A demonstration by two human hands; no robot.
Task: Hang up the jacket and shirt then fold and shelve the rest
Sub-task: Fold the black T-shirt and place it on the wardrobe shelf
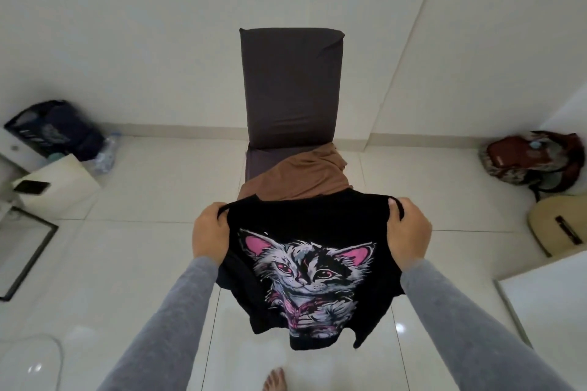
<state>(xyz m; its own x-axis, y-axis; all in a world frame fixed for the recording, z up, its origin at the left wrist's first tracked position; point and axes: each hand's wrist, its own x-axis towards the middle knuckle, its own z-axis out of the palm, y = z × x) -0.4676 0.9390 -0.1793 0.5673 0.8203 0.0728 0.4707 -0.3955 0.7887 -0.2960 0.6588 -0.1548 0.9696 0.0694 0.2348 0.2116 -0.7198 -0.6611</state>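
Item: black T-shirt [305,270], cat print facing you, held up in the air between you and the chair [290,79], clear of the floor [143,247]. Hold: your left hand [211,233] and right hand [409,232] each take one upper corner, with the fingers [408,209] curled round bunched fabric and pinching it against the thumbs. Handling, as judged: light, soft and limp, with no stiffness of its own, so it sags wherever you do not support it. The lower part already hangs in loose folds. It is not fragile, and the printed patch may crease less willingly than the plain cloth. Best taken at the shoulder seams or the hem corners, kept taut between both hands. Hard to make out: collar and sleeves are lost in the black, so you cannot tell which edge you hold. Second item: brown garment [305,181] on the chair seat, its near edge hidden behind the shirt, kind unclear. No hanger or shelf is in view.
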